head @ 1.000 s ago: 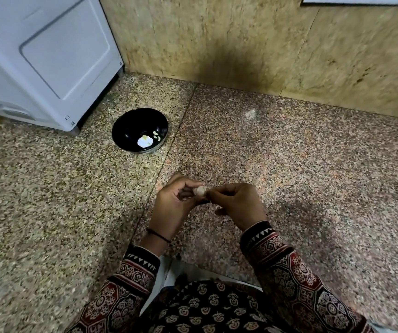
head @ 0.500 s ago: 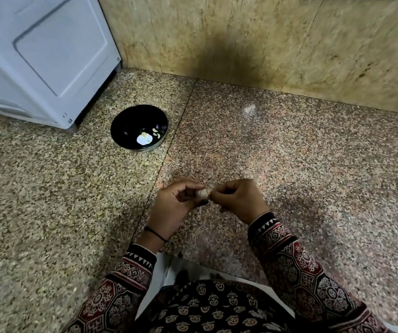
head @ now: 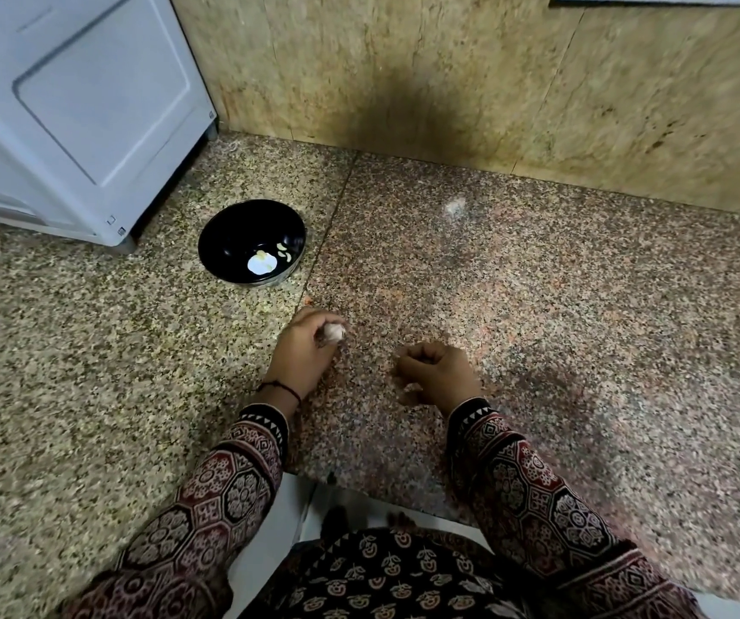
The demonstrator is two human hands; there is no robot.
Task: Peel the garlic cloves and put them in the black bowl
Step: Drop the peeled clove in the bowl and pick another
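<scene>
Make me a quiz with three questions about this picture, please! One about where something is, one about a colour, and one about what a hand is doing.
1. Where is the bowl?
A. On the person's lap.
B. On the counter, near the white machine.
C. Upside down on a shelf.

2. What colour is the bowl?
A. Red.
B. Yellow.
C. Black.

3. What is the left hand doing?
A. Gripping a garlic piece.
B. Lying flat and open.
C. Reaching inside the bowl.

Answers:
1 B: it stands upright on the speckled counter, just right of the machine's corner.
2 C: its inside is glossy black around a few pale pieces.
3 A: its fingers curl round the garlic piece, apart from the bowl.
</scene>
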